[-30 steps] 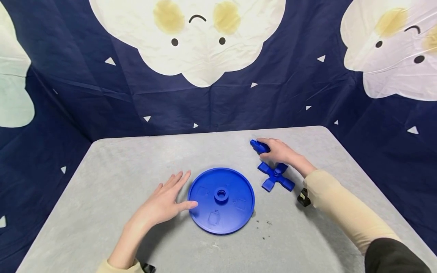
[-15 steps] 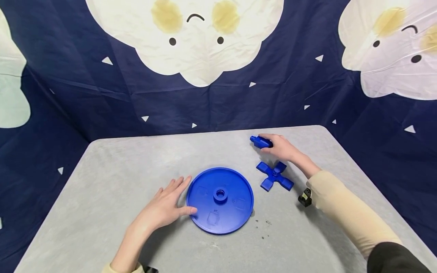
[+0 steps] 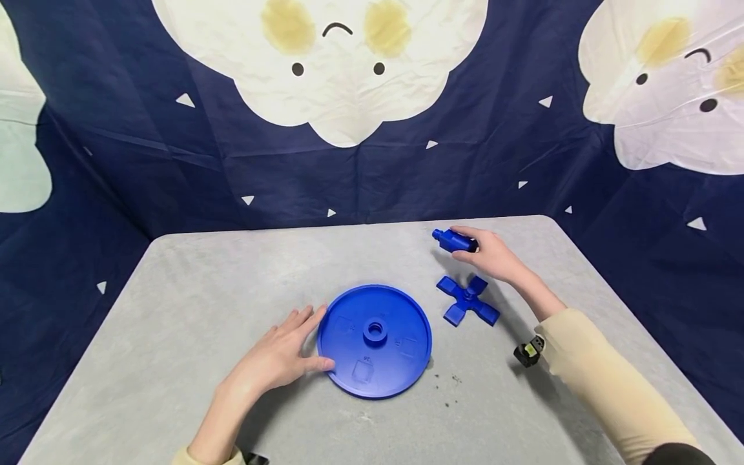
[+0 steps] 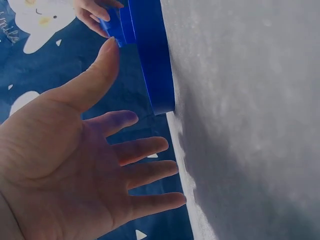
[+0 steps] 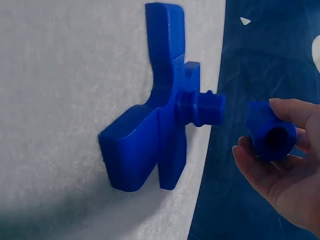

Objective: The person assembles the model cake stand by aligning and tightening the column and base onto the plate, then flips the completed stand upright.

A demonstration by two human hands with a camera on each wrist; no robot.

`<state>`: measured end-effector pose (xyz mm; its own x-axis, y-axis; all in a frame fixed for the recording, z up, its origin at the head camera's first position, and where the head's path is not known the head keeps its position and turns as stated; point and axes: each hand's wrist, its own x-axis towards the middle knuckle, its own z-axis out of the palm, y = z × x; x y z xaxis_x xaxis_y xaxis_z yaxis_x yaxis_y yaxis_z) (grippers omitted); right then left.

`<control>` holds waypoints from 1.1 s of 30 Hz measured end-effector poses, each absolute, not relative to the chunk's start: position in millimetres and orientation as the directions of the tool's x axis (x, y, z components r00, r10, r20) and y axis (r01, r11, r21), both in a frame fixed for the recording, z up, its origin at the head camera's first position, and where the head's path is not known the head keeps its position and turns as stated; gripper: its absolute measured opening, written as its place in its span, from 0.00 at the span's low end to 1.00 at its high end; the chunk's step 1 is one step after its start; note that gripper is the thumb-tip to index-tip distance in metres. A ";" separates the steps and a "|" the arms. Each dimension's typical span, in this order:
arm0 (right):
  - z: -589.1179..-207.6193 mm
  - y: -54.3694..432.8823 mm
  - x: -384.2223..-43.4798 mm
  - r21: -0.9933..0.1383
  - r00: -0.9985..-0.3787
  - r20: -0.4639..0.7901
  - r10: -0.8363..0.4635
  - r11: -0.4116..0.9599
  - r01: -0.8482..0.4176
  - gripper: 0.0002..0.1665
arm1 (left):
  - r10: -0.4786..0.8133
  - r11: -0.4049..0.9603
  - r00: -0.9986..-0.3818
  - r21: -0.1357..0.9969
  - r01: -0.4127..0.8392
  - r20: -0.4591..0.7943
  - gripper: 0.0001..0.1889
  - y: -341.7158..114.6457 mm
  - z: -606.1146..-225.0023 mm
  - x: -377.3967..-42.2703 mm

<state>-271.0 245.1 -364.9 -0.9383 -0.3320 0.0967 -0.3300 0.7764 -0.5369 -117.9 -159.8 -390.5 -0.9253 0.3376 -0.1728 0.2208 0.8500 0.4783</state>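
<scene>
My right hand (image 3: 490, 254) grips a blue plastic cylinder (image 3: 454, 241) with a narrow stepped end, held over the far right of the table. In the right wrist view a round hole shows in the near end of the cylinder (image 5: 272, 132). Below that hand lies a blue four-armed cross base (image 3: 468, 301); its short central peg (image 5: 202, 107) sticks up. My left hand (image 3: 276, 355) is spread at the left rim of a round blue tray-like disc (image 3: 401, 371), thumb over the edge. A raised ring with a hole (image 3: 375, 332) sits at the disc's centre.
The grey table (image 3: 232, 278) has rounded far corners and backs onto a navy cloth (image 3: 290, 181) with cloud prints. Small dark specks (image 3: 447, 391) lie right of the disc. A black wrist device (image 3: 529, 351) hangs by the right sleeve.
My right hand has lifted the blue cylinder slightly and shifted it to the right. My left hand has moved a little closer against the disc's rim; the cross base stays put.
</scene>
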 end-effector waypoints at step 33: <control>-364.3 244.1 -211.8 -0.678 -0.960 0.174 -0.218 0.681 -0.277 0.33 | 0.272 0.890 -0.940 0.426 0.165 -0.206 0.51 -153.8 -394.5 -116.4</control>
